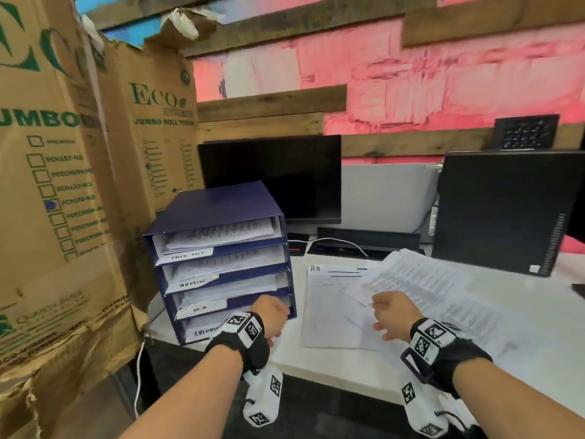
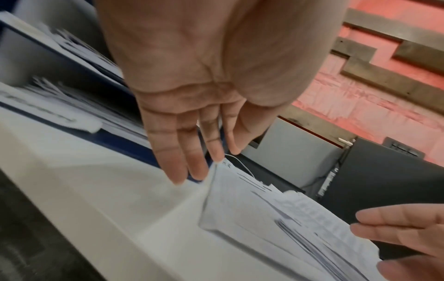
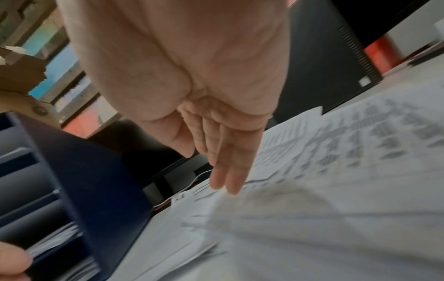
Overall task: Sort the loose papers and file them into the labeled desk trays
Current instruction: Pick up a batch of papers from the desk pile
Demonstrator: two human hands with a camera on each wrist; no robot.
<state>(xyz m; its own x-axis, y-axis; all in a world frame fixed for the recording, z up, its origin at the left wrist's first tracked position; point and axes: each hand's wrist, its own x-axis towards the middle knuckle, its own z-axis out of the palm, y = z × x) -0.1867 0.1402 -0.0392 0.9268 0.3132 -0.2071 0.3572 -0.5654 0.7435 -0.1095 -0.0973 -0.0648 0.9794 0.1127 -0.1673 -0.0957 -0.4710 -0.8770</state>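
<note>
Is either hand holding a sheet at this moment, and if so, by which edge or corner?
Nothing is held. The left hand and right hand hover with straight fingers over the loose white printed papers beside the blue stacked desk trays.

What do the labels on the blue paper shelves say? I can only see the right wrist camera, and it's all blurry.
Observer: On the dark blue four-shelf desk tray, the head view shows handwritten white labels: TASK LIST, ADMIN and H.R. The bottom one is partly hidden.
Child: Which shelf does the top paper go in?
Observer: The top white printed sheet on the white desk has H.R handwritten at its upper left corner, so probably the H.R shelf.
Child: Is the other hand holding anything?
Observer: No. The left wrist view shows the left hand with straight fingers, holding nothing.
</note>
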